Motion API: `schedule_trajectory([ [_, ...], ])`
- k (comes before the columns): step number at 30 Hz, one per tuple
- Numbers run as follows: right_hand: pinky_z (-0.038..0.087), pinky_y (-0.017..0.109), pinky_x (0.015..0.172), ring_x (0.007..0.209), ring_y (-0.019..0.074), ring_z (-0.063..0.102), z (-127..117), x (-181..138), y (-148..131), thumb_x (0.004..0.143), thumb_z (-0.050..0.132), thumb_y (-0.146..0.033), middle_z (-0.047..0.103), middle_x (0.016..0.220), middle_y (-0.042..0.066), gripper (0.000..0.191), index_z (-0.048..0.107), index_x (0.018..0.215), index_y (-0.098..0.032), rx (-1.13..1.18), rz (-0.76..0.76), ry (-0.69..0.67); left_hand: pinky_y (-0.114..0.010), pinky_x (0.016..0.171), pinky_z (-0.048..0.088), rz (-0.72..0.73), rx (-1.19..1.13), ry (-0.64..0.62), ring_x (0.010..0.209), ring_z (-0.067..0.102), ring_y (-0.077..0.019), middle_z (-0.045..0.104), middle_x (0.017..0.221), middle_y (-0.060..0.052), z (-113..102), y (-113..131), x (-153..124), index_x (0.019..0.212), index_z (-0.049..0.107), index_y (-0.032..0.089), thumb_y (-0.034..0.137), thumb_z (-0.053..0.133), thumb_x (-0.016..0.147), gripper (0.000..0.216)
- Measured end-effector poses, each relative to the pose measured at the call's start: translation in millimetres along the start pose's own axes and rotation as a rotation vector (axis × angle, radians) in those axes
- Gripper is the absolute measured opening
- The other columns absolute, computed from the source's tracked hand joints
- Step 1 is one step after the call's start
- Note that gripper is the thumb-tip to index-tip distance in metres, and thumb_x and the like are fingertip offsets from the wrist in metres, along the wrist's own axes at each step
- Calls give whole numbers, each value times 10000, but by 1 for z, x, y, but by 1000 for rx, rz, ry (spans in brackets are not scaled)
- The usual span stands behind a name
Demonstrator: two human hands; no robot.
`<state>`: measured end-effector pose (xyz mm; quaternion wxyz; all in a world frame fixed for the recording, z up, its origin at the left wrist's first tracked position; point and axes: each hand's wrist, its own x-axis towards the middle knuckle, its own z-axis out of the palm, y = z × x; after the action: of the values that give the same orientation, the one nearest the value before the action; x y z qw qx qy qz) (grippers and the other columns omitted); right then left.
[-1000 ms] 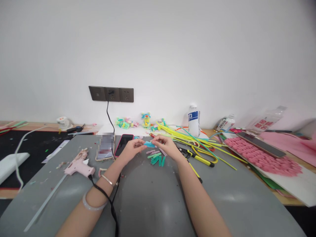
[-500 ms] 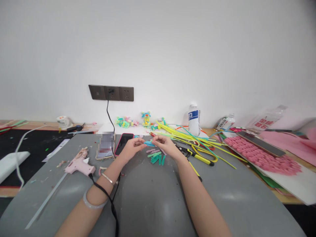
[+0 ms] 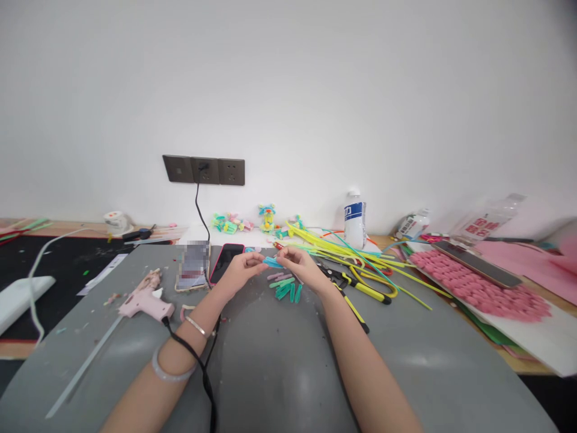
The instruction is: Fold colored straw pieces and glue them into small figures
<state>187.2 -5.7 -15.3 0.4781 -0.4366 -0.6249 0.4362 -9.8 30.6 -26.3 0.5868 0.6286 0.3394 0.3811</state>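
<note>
Both of my hands meet over the far middle of a grey mat. My left hand and my right hand pinch the two ends of a small blue bundle of short cut pieces, held just above the mat. Right below it lies a loose heap of green and pink short pieces. A bracelet and a bangle ring my left wrist.
A pink glue gun lies left, its black cord running under my left arm. Two phones lie behind my hands. Yellow-handled cutters, long yellow strips, a white bottle and a board of pink pieces crowd the right.
My hands and the blue bundle stay nearly where they were; the fingers of my right hand have shifted slightly on it. Nothing else has moved.
</note>
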Motion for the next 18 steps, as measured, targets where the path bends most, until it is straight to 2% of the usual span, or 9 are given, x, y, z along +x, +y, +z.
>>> schedule_trajectory([
  [8,388,270,625,694,155,511,0,-1,-4,799,674,-488,591,773,10,304,615,768,-191,-25,-11,-8,-244,635,411,15,-23,-13,657,554,-124,676,767,-18,0,-1,0,841,671,145,374,785,679,303],
  [18,405,284,650,735,175,531,0,0,-2,800,662,-431,625,781,28,247,628,751,-191,-131,-55,33,-246,606,405,43,36,-18,640,563,-133,678,748,-26,-1,-1,0,836,689,140,397,775,692,307],
])
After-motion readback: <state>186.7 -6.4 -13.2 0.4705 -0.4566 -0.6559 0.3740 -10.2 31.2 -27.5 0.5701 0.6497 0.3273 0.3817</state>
